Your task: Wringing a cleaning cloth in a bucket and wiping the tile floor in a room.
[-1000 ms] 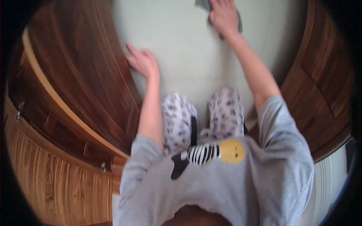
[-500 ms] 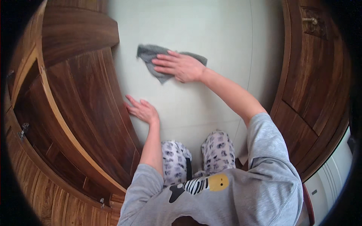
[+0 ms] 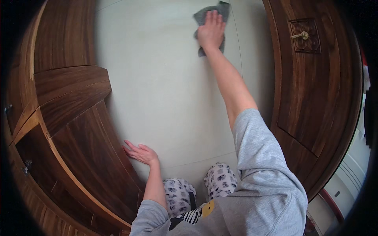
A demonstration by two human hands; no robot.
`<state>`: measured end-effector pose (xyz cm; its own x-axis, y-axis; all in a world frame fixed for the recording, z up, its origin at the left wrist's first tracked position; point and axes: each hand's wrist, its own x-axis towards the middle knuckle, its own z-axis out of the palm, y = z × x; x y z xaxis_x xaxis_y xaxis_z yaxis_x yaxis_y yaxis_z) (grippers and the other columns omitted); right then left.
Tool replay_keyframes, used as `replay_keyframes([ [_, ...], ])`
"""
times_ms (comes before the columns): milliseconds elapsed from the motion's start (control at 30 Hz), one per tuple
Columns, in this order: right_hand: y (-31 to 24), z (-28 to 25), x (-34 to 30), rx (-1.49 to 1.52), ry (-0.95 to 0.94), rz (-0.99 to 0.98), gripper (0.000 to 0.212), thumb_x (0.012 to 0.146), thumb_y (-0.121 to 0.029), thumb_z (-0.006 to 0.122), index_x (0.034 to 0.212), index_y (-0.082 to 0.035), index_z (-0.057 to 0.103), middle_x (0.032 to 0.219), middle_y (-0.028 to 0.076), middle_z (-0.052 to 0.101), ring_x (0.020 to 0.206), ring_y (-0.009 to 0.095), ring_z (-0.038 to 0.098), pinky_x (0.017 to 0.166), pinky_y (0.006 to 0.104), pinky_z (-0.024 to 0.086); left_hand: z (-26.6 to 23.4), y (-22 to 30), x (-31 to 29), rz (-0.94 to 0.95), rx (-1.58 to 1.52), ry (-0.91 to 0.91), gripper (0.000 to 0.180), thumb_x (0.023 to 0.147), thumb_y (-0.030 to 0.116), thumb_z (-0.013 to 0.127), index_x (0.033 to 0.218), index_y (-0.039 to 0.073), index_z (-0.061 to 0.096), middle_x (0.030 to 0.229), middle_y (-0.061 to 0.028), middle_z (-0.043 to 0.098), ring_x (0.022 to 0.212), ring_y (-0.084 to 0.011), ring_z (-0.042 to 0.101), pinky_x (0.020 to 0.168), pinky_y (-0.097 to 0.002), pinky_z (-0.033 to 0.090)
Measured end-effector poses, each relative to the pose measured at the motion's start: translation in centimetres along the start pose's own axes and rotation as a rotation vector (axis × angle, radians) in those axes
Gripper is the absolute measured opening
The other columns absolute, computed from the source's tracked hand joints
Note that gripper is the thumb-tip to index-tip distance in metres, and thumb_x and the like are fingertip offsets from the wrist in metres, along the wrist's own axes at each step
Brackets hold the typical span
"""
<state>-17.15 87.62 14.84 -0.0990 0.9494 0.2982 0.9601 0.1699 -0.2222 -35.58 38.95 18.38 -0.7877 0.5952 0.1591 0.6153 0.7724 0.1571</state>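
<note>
At the far end of the pale floor (image 3: 157,94), my right hand (image 3: 211,33) lies flat on a grey cloth (image 3: 201,16), fingers stretched forward. The cloth is rumpled and sticks out on both sides of the hand; its middle is hidden under the palm. Near my knees, my left hand (image 3: 145,154) rests at the left edge of the floor. Its fingers are spread and the tips reach the base of the dark wooden panel (image 3: 92,145). Nothing is in that hand.
Dark wooden furniture with a protruding block (image 3: 75,82) lines the left side. Along the right runs another dark wooden front with a brass handle (image 3: 302,35) on a carved plate. My knees (image 3: 220,179), in patterned trousers, are on the floor at the near side.
My right hand has slid the grey cloth farther away and to the right, and the arm has straightened. My left hand stays against the panel's base. The whole view has shifted.
</note>
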Motion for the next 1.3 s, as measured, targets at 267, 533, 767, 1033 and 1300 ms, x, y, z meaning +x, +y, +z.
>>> replay_keyframes([
  [267, 15.0, -4.7, -10.1, -0.145, 0.071, 0.748, 0.062, 0.094, -0.031, 0.046, 0.151, -0.005, 0.039, 0.161, 0.015, 0.031, 0.148, 0.037, 0.029, 0.122, 0.0499, 0.021, -0.3, -0.1, 0.0, 0.052, 0.009, 0.002, 0.06, 0.101, 0.026, 0.04, 0.157, 0.007, 0.028, 0.156, -0.03, 0.024, 0.144, -0.0462, 0.027, 0.118, -0.0557, 0.025],
  [533, 26.0, -10.5, -30.0, -0.403, -0.161, 1.127, 0.064, 0.097, -0.03, 0.041, 0.153, 0.0, 0.03, 0.161, 0.023, 0.025, 0.147, 0.041, 0.028, 0.12, 0.0514, 0.026, 0.4, 0.3, -0.7, 0.031, 0.017, -0.059, 0.06, 0.103, 0.032, 0.036, 0.156, 0.006, 0.028, 0.154, -0.0325, 0.025, 0.144, -0.0465, 0.027, 0.117, -0.0556, 0.025],
  [767, 21.3, -16.7, -36.0, -0.163, -0.234, 1.458, 0.059, 0.101, -0.028, 0.037, 0.151, 0.002, 0.032, 0.16, 0.026, 0.025, 0.148, 0.039, 0.026, 0.121, 0.0463, 0.025, 1.6, -1.0, -0.7, 0.066, 0.087, -0.038, 0.06, 0.102, 0.03, 0.036, 0.155, 0.003, 0.028, 0.153, -0.0348, 0.025, 0.143, -0.048, 0.028, 0.115, -0.0573, 0.025],
  [1033, 20.2, -19.0, -45.3, -0.143, -0.148, 1.851, 0.048, 0.102, -0.03, 0.041, 0.134, 0.003, 0.054, 0.141, 0.022, 0.055, 0.125, 0.035, 0.058, 0.104, 0.0424, 0.048, 2.1, -1.8, 0.1, 0.013, 0.131, -0.046, 0.06, 0.1, 0.026, 0.038, 0.154, 0.002, 0.031, 0.151, -0.0363, 0.027, 0.14, -0.0497, 0.031, 0.114, -0.0575, 0.026],
  [1300, 36.0, -23.9, -61.0, 0.034, -0.114, 2.128, 0.05, 0.102, -0.036, 0.038, 0.134, -0.002, 0.057, 0.137, 0.01, 0.06, 0.119, 0.029, 0.062, 0.102, 0.0401, 0.049, 4.1, -0.7, -1.7, -0.024, 0.102, -0.109, 0.063, 0.096, 0.023, 0.044, 0.153, 0.002, 0.03, 0.15, -0.0392, 0.026, 0.138, -0.0515, 0.032, 0.112, -0.0592, 0.028],
])
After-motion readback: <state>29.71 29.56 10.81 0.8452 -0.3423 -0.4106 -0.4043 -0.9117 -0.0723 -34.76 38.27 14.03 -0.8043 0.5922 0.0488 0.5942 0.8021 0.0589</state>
